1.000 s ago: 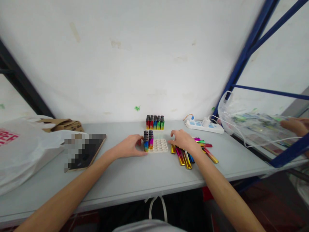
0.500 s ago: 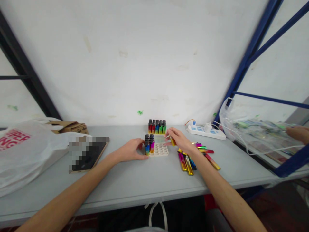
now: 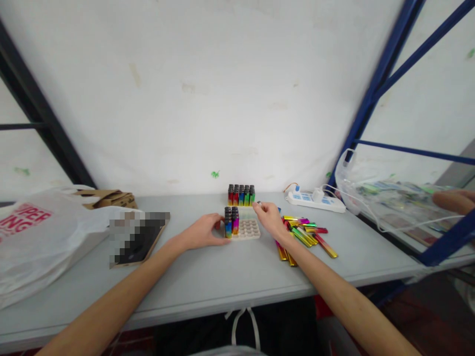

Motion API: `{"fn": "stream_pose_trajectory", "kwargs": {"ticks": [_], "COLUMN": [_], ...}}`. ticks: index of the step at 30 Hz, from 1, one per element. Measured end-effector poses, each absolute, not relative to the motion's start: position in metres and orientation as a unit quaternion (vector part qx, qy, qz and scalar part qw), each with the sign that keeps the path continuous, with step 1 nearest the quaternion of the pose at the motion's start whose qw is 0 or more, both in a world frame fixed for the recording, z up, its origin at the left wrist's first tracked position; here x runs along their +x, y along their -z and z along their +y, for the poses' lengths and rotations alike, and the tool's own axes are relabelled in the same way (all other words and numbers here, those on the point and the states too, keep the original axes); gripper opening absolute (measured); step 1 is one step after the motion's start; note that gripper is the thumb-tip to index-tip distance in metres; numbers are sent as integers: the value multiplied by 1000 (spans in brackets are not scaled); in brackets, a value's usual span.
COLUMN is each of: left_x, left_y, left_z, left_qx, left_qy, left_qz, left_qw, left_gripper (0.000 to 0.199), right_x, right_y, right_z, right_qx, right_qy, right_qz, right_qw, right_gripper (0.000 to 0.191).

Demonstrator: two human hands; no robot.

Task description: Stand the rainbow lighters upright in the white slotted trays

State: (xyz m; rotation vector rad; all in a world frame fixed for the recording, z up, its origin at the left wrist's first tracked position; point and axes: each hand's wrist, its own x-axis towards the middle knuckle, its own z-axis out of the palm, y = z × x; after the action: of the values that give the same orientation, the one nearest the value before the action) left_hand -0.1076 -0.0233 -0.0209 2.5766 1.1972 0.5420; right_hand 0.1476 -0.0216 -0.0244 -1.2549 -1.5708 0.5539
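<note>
A white tray with round holes (image 3: 249, 229) lies on the grey table, with upright blue and purple lighters (image 3: 232, 223) in its left columns. My left hand (image 3: 208, 230) rests at the tray's left edge, fingers apart around its corner, holding nothing clear of the table. Right of the tray, my right hand (image 3: 270, 217) is closed on a lighter, whose dark top (image 3: 259, 203) shows at the fingertips. Behind stands a block of upright red, blue and green lighters (image 3: 241, 196). Loose shiny lighters (image 3: 306, 233) lie beside and beyond my right wrist.
A white power strip (image 3: 316, 201) with cables is at the back right. On the left are a phone-like dark device (image 3: 143, 241), a white plastic bag (image 3: 55, 242) and cardboard (image 3: 111, 198). Another person's hand (image 3: 454, 200) shows at the far right, behind a blue frame.
My right hand has turned and closed further, bringing the lighter's top up by the fingertips. My left hand stays at the tray. The view has shifted slightly.
</note>
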Motion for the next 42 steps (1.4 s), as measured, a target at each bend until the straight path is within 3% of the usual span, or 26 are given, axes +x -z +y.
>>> {"fn": "stream_pose_trajectory", "kwargs": {"ticks": [5,14,22,25,31,38,42], "left_x": [-108,-106,-108,-108,-108,-108,-108], "left_y": [21,22,21,22,24,24,24], "left_z": [-23,-23,-24,-23,-21,-22,-22], "left_qx": [885,886,884,886,886,887,889], "left_qy": [-182,-190,-177,-182,-187,-192,-184], "left_qz": [410,405,412,408,405,404,402], "left_qw": [121,122,132,127,127,120,120], "left_gripper": [47,46,52,52,53,52,50], "right_x": [148,150,149,149,148,139,137], "right_y": [23,22,9,11,12,14,16], "right_z": [-22,-26,-40,-41,-42,-40,-43], "right_qx": [-531,-482,-368,-371,-369,-324,-369], "right_qy": [-200,-188,-96,-129,-198,-138,-112], "right_qz": [-658,-720,-858,-868,-855,-895,-885], "right_qw": [495,463,345,303,307,274,262], "right_gripper": [39,42,42,45,42,34,38]}}
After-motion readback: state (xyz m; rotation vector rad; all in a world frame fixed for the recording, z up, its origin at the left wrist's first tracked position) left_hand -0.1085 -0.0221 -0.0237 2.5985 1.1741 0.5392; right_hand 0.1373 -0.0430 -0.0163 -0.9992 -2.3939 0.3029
